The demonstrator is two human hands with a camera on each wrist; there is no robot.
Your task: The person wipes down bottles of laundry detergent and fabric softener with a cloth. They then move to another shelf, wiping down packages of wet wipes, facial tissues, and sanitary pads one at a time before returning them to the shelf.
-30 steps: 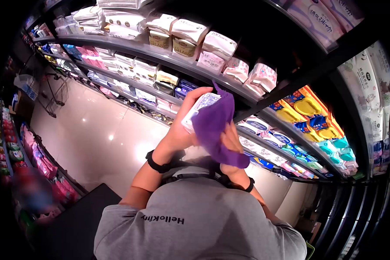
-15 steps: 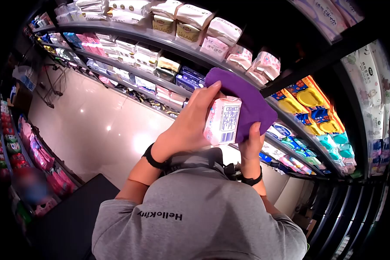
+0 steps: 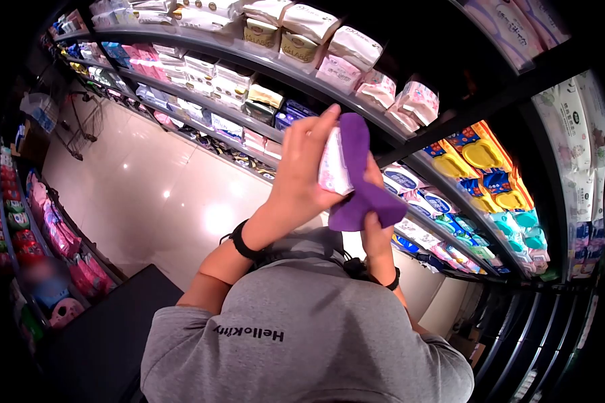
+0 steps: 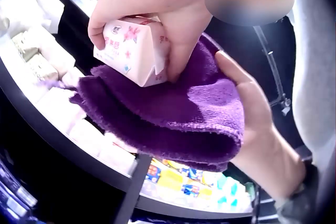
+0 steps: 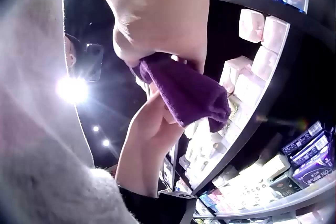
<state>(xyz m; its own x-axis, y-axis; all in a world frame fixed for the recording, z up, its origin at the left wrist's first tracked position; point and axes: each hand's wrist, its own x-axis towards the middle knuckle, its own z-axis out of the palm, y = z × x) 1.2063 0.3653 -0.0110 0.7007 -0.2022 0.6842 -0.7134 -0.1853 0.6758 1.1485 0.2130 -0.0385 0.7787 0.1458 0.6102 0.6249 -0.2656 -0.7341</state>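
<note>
Between our left hand (image 3: 296,171) and right hand (image 3: 379,245): a small pink-and-white packet (image 3: 334,168) and a purple cloth (image 3: 357,201), both raised in front of our chest and before the stocked shelving.
Left grip: our fingers and thumb are bent round opposite sides of the packet, holding it firmly.
Right grip: our thumb lies over the near face of the cloth and the palm backs it, so we clasp the fabric; some of those fingers are hidden behind it.
Packet: tilted, with pink flowers printed on its side, its lower part against the cloth.
Cloth: folded and soft-napped, it runs along the packet's right side in the head view and spreads out towards our right thumb.
Wrists: we wear a black band (image 3: 243,240) on the left and another dark band (image 3: 393,279) on the right.
Shirt: our grey shirt (image 3: 302,322) carries dark lettering.
Upper shelf (image 3: 215,46): white packets (image 3: 309,23) stand along it, with pink ones towards its right end.
Right-hand shelving: yellow-lidded packs (image 3: 482,153) sit just above teal packs (image 3: 528,236).
Floor (image 3: 141,201): pale and glossy, catching bright reflections.
</note>
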